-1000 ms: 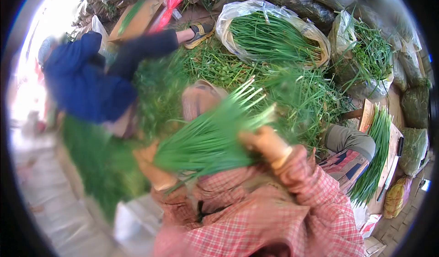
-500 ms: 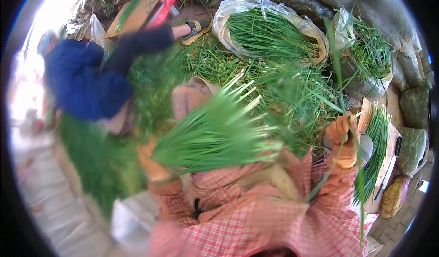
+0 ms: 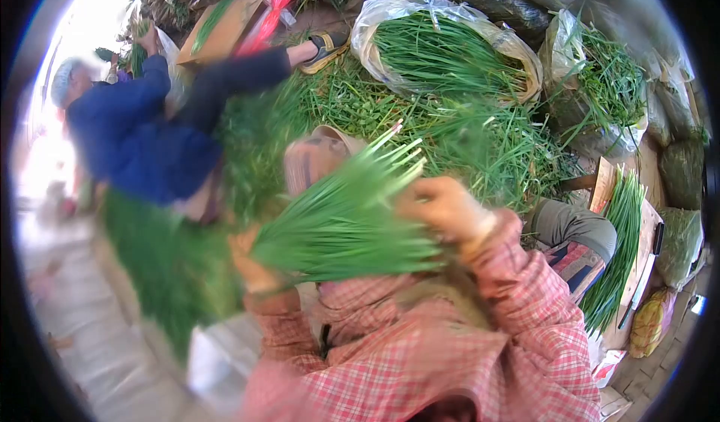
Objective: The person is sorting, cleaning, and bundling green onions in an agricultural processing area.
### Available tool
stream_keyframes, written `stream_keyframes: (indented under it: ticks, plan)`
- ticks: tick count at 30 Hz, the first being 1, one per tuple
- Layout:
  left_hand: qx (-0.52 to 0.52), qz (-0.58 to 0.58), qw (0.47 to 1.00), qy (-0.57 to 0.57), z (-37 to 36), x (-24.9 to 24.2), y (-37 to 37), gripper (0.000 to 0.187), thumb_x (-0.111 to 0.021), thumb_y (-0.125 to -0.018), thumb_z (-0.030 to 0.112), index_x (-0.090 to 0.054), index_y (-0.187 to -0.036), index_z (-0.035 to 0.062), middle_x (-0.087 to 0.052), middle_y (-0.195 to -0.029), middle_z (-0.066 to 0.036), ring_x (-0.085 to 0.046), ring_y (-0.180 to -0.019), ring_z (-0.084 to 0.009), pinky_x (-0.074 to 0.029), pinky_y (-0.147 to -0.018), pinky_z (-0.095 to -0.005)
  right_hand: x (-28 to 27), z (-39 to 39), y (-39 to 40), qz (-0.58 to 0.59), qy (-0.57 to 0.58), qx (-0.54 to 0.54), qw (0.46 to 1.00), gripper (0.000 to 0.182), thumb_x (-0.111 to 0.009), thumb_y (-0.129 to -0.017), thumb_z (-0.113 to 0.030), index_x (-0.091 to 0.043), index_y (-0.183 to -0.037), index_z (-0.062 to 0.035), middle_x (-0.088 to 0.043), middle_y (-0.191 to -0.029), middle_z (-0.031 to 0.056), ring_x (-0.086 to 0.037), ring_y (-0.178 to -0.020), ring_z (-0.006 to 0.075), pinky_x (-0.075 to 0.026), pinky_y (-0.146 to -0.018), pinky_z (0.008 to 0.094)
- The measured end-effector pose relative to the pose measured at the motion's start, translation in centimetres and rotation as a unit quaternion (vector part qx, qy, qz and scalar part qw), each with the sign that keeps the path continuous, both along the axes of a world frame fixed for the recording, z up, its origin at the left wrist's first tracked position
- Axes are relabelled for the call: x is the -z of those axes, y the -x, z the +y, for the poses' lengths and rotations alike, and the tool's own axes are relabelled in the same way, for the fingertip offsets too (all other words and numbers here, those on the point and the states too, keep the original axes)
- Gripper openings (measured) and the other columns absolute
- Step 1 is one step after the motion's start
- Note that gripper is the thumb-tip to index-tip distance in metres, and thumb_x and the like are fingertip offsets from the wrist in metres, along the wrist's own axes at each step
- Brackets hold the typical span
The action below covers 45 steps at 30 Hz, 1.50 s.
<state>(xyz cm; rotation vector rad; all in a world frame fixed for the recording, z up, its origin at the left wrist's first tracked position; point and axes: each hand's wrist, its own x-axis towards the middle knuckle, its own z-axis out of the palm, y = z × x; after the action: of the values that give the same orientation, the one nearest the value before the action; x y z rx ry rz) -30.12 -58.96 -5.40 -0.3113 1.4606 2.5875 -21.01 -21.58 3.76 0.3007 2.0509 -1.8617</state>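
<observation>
A thick bunch of garlic chives (image 3: 345, 223) lies across my lap, its pale cut ends fanned toward the upper right. My left hand (image 3: 251, 261) is wrapped round its leafy end at the left. Over the pale ends at the right, my right hand (image 3: 444, 210) has curled, blurred fingers right at the stalks; I cannot tell what is pinched in them. The bunch lies over my bent knee (image 3: 315, 163), and loose green leaves trail below my left hand.
Cut leaves (image 3: 487, 152) litter the ground ahead. An open plastic bag of chives (image 3: 446, 51) stands beyond. At right, more chives (image 3: 619, 249) lie on a board beside a knife (image 3: 643, 272). A person in blue (image 3: 146, 141) sits at left, holding greens.
My right hand has come in from the far right to the bunch's pale ends; the long leaf it pinched is gone from view. The person at left has raised an arm with greens.
</observation>
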Motion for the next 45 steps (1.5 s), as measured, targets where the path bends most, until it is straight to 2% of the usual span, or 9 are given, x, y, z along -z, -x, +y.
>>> stream_keyframes:
  ticks: [5, 11, 17, 27, 31, 35, 39, 41, 45]
  plan:
    - [0.058, 0.003, 0.969, 0.241, -1.1, 2.9, -0.1, 0.046, -0.032, -0.093, 0.041, -0.060, -0.094, 0.0039, -0.061, -0.092, -0.011, -0.057, -0.084, -0.0239, -0.046, -0.080, -0.0380, 4.1, 9.7, -5.6, 0.016, 0.030, 0.219, 0.975, 0.017, -0.066, -0.074, -0.018, -0.062, -0.080, -0.0033, -0.055, -0.069, -0.0007, -0.050, -0.064, 0.0092, -0.040, -0.056, 0.0232]
    - [0.031, -0.119, 0.992, -0.016, -0.6, 4.5, 1.6, 0.041, -0.034, -0.094, 0.036, -0.059, -0.092, 0.0036, -0.061, -0.091, -0.011, -0.057, -0.082, -0.0226, -0.046, -0.079, -0.0379, 9.3, 15.6, -7.6, -0.009, -0.614, 0.125, 0.779, 0.035, -0.072, -0.063, -0.021, -0.062, -0.095, -0.0120, -0.061, -0.096, 0.0100, -0.058, -0.090, 0.0278, -0.046, -0.077, 0.0387]
    - [0.193, 0.015, 0.953, -0.234, -1.7, 7.2, 2.9, 0.037, -0.031, -0.095, 0.030, -0.058, -0.096, 0.0037, -0.060, -0.094, -0.010, -0.056, -0.086, -0.0220, -0.045, -0.082, -0.0378, 2.7, 1.1, 4.5, 0.127, 0.209, 0.075, 0.967, 0.064, -0.066, -0.071, -0.012, -0.038, -0.129, -0.0060, -0.043, -0.127, 0.0118, -0.053, -0.096, 0.0160, -0.046, -0.080, 0.0309]
    - [0.033, -0.186, 0.982, -0.004, 0.0, 5.5, 1.3, 0.041, -0.034, -0.094, 0.034, -0.055, -0.103, 0.0014, -0.060, -0.097, -0.011, -0.057, -0.089, -0.0246, -0.047, -0.083, -0.0375, 1.4, 4.8, -0.6, 0.021, 0.275, 0.157, 0.948, 0.017, -0.058, -0.083, -0.015, -0.056, -0.097, -0.0048, -0.060, -0.080, 0.0012, -0.049, -0.061, 0.0073, -0.040, -0.052, 0.0204]
    - [-0.003, -0.202, 0.979, 0.001, 1.1, 6.2, 1.0, 0.037, -0.037, -0.091, 0.033, -0.056, -0.098, 0.0022, -0.060, -0.094, -0.011, -0.058, -0.086, -0.0246, -0.047, -0.081, -0.0384, 4.9, 11.4, -2.6, 0.236, 0.528, 0.372, 0.726, 0.015, -0.056, -0.085, -0.023, -0.053, -0.084, -0.0083, -0.035, -0.056, -0.0060, -0.034, -0.045, 0.0055, -0.027, -0.039, 0.0200]
    - [-0.013, -0.174, 0.984, -0.015, 2.5, 5.8, 0.6, 0.034, -0.041, -0.089, 0.032, -0.057, -0.093, 0.0030, -0.060, -0.090, -0.011, -0.058, -0.083, -0.0247, -0.047, -0.079, -0.0393, 3.4, 5.2, 0.1, 0.067, 0.178, 0.170, 0.967, 0.034, -0.061, -0.080, -0.020, -0.054, -0.110, -0.0056, -0.057, -0.090, 0.0033, -0.050, -0.068, 0.0084, -0.042, -0.059, 0.0222]
    - [-0.025, -0.150, 0.988, -0.028, 2.7, 4.9, 0.3, 0.030, -0.045, -0.086, 0.031, -0.059, -0.089, 0.0038, -0.060, -0.087, -0.011, -0.058, -0.080, -0.0247, -0.048, -0.078, -0.0402, 1.8, -0.9, 3.6, 0.272, 0.198, -0.164, 0.927, 0.057, -0.060, -0.080, -0.018, -0.035, -0.130, -0.0054, -0.051, -0.116, 0.0115, -0.047, -0.107, 0.0214, -0.039, -0.091, 0.0351]
    - [-0.039, -0.125, 0.990, -0.048, 2.7, 4.1, 0.0, 0.029, -0.047, -0.085, 0.030, -0.059, -0.086, 0.0041, -0.061, -0.085, -0.011, -0.058, -0.079, -0.0247, -0.048, -0.077, -0.0407, 3.6, -2.2, 5.6, 0.631, -0.084, -0.220, 0.739, 0.044, -0.062, -0.077, -0.016, -0.051, -0.117, -0.0013, -0.053, -0.114, 0.0125, -0.048, -0.107, 0.0236, -0.037, -0.093, 0.0366]
    - [-0.010, -0.121, 0.993, -0.011, -2.8, 7.4, 2.1, 0.029, -0.050, -0.082, 0.028, -0.060, -0.086, 0.0016, -0.061, -0.085, -0.015, -0.059, -0.077, -0.0272, -0.049, -0.076, -0.0413, 5.8, -4.4, 3.7, 0.393, -0.062, -0.207, 0.894, 0.030, -0.063, -0.074, -0.017, -0.061, -0.099, -0.0005, -0.060, -0.096, 0.0102, -0.055, -0.088, 0.0204, -0.045, -0.079, 0.0329]
